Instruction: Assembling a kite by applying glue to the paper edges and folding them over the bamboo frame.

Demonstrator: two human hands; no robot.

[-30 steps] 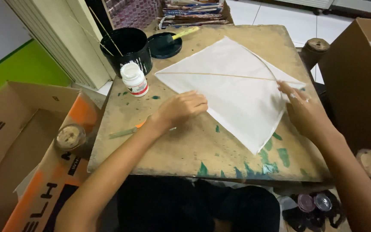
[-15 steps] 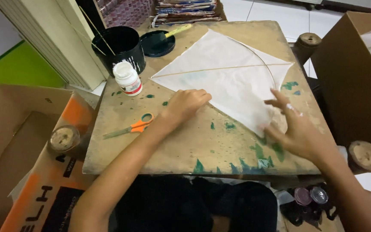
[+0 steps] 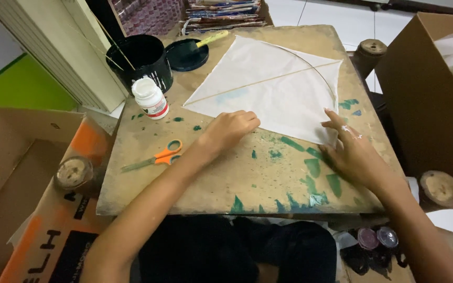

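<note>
So the white paper kite is lying flat on the far right part of my little wooden table. It's a diamond shape, plain thin white paper, with one straight thin stick running across it from the left corner to the right one, and a second stick bent in a curve along the upper right edge. The paper looks pretty smooth, a faint bluish smudge near the left corner and that's about it.

My left hand is sitting on the near left edge of the kite, fingers curled down loosely and pressing on the paper, not gripping anything. My right hand is at the near right corner, fingers spread open and flat, fingertips touching the paper's edge, nothing held there either.

The tabletop is covered in green paint smears, mostly along the near edge. Orange-handled scissors lie just left of my left arm. Further back there's a small white bottle, then a black pot with thin sticks poking out, and its black lid with a yellow-handled brush on it. Cardboard boxes sit on both sides.
</note>
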